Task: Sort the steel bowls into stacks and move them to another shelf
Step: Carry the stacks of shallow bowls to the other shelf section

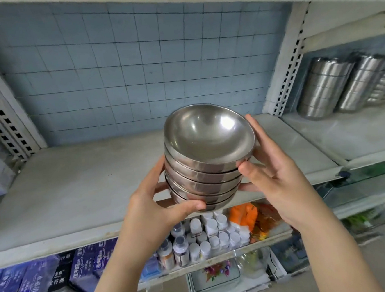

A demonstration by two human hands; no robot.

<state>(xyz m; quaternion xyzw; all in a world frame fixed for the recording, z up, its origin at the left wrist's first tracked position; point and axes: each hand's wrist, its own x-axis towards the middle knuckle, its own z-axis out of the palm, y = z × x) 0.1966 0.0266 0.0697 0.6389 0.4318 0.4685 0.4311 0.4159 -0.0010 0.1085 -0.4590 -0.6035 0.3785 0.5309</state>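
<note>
Step in hand: carrying nested bowl stack [205, 158] toward shelf [78, 187], stack in air above its front edge, tilted toward camera. Left hand [154, 210] curled around lower bowls, thumb under the base. Right hand [271, 164] wraps far side, thumb on rim. Next: level stack, set down on bare shelf, release. More steel stacks [343, 86] at right.

The bowl stack [208, 158] sits between the left hand [155, 210] and right hand [277, 180], before the shelf [73, 188]; canisters [343, 86] stand right, bottles [205, 245] below, boxes [35, 278] left of them.
</note>
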